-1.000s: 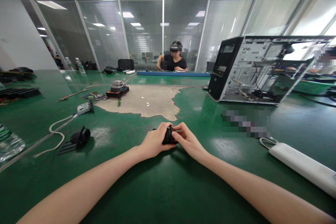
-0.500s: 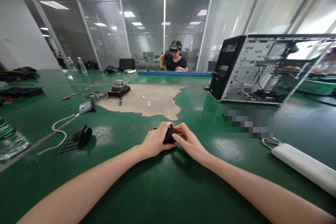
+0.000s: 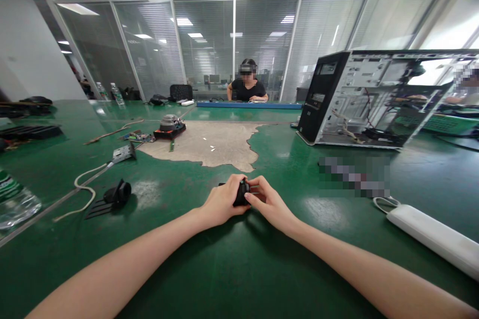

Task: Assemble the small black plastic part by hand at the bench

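Near the middle of the green table, my left hand (image 3: 223,199) is wrapped round a small black plastic part (image 3: 241,194). Its exact kind is hidden by my fingers. From the right side my right hand (image 3: 265,198) grips the same part, thumb and fingertips against its edge. Part of its black body shows between the two hands, and a bit sticks out past the left hand's knuckles. Off to the left lies another black plastic piece (image 3: 117,193) with a round collar and flat prongs.
An opened computer case (image 3: 325,102) stands at the right, with a white power strip (image 3: 430,234) nearer me. At the left are a plastic bottle (image 3: 15,199), a cable (image 3: 92,189) and a cooler fan (image 3: 170,124). A person (image 3: 247,87) sits across the table.
Both my hands stay at the same spot on the black part; only the right thumb and fingers shift slightly. The person opposite has moved their head a little to the left.
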A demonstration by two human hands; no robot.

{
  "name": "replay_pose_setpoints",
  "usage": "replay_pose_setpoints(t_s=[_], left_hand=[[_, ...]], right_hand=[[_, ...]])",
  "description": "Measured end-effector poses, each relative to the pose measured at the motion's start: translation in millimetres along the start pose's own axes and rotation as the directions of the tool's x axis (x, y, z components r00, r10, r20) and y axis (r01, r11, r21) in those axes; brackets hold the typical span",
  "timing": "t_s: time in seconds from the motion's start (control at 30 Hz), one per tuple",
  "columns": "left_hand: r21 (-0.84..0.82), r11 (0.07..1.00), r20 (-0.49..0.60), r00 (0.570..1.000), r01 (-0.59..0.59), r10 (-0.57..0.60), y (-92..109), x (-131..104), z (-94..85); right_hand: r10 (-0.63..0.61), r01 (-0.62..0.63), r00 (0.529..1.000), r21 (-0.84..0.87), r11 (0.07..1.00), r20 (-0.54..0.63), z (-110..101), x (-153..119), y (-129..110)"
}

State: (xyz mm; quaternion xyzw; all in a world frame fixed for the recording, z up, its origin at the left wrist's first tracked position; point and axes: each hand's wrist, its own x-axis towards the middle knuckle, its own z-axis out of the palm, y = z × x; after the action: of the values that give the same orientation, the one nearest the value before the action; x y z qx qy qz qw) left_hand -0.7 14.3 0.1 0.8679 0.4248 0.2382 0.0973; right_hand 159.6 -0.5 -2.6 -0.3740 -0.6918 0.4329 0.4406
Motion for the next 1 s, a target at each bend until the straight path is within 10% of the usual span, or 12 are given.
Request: replay_pose_setpoints(t_s=[1.0], left_hand=[[-0.015, 0.999, -0.007, 1.000, 0.030, -0.030, 2.3, -0.4, 1.8]], right_hand=[[-0.044, 0.045, 0.998, 0.029, 0.999, -0.038, 1.3, -1.9, 1.4]])
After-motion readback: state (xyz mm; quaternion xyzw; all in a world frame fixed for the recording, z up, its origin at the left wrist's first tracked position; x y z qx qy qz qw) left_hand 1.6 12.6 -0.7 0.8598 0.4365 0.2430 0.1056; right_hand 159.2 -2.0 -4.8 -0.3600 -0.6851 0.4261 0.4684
